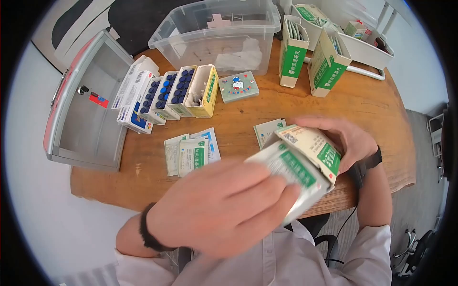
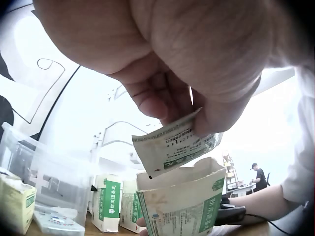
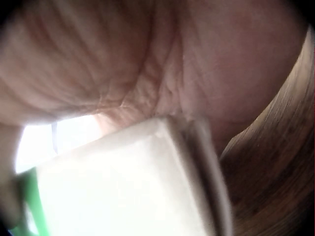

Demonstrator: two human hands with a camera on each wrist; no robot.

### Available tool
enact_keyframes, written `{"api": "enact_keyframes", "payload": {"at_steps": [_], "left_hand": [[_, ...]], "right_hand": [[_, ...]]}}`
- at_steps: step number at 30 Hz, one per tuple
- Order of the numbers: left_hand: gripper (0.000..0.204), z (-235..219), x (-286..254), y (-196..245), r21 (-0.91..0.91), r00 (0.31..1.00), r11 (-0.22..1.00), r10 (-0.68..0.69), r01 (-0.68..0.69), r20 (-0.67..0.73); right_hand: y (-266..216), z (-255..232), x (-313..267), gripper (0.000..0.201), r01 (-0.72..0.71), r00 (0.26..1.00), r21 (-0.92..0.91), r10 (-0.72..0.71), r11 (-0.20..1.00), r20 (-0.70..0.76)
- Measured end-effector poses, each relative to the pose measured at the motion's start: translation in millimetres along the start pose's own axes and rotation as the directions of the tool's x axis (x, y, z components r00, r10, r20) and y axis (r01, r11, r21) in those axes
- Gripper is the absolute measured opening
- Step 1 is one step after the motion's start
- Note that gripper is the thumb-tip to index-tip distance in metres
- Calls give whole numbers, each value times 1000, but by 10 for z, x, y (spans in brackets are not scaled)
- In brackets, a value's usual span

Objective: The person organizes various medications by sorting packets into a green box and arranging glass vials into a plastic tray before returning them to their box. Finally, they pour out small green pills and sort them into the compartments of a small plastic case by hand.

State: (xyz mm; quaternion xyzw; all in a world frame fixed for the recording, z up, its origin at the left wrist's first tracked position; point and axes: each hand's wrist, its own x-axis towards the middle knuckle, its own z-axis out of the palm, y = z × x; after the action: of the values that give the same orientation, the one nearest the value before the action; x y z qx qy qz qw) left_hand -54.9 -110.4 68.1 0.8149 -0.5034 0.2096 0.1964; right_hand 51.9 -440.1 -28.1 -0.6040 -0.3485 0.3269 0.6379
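Observation:
My left hand (image 1: 229,205) pinches a white-and-green medicine sachet (image 1: 298,169) between thumb and fingers. In the left wrist view the sachet (image 2: 174,145) is slightly bent and tilted just over the open mouth of a cream-and-green carton (image 2: 182,206). Over the table's front part, my right hand (image 1: 353,140) grips this carton (image 1: 312,148) from the side, its mouth tipped towards the left hand. The right wrist view has the palm (image 3: 147,64) close against the carton's pale wall (image 3: 113,187). Behind the carton lies another sachet (image 1: 269,129), partly covered.
Several sachets (image 1: 193,155) lie left of centre. Behind them stand boxes of blue-capped vials (image 1: 164,95), a yellow box (image 1: 207,90) and a small tin (image 1: 238,87). A clear bin (image 1: 214,43), two upright cartons (image 1: 293,52) and a white tray (image 1: 372,50) line the back; a glass-sided case (image 1: 90,105) stands left.

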Motion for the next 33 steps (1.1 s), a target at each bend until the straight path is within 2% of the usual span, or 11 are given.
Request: {"api": "enact_keyframes", "payload": {"at_steps": [2, 4, 6, 8, 12, 19, 22, 24, 26, 30, 33], "left_hand": [[38, 156, 144, -51, -5, 1000, 1000, 11, -11, -20], [41, 275, 244, -55, 87, 993, 994, -80, 72, 85], [42, 405, 296, -40, 48, 987, 993, -115, 111, 114], [42, 483, 307, -46, -24, 979, 981, -193, 194, 59], [43, 494, 199, -28, -111, 980, 973, -200, 201, 23], [41, 417, 231, -10, -23, 940, 966, -245, 257, 238], [42, 504, 213, 16, -75, 914, 951, -266, 301, 306], [44, 568, 182, 10, -111, 898, 943, -256, 313, 357], [46, 652, 177, -27, -202, 951, 936, -256, 288, 173], [44, 493, 169, 15, -156, 954, 954, -225, 257, 197], [46, 424, -135, 158, -26, 997, 997, -72, 71, -41]], "right_hand": [[-11, 0, 6, 126, -10, 1000, -5, 10, 1000, -8], [-10, 16, 1, 126, -20, 1000, -3, 20, 1000, -21], [-31, 23, -11, 126, -27, 998, 27, 28, 999, -48], [-35, -21, -35, 126, -35, 997, 49, 38, 998, -62], [-9, -37, -34, 125, -32, 997, 50, 35, 998, -67], [-22, 2, -35, 123, -43, 995, 117, 53, 992, -84], [-29, -16, -15, 123, -47, 996, 47, 50, 998, -71], [-16, -54, -9, 122, 21, 999, -135, -25, 991, -26], [9, -46, -18, 123, 17, 999, -83, -20, 996, -42], [20, -59, -25, 123, 1, 999, 29, 0, 1000, -43], [32, -59, -34, 123, -9, 998, 145, 18, 989, -61]]}}
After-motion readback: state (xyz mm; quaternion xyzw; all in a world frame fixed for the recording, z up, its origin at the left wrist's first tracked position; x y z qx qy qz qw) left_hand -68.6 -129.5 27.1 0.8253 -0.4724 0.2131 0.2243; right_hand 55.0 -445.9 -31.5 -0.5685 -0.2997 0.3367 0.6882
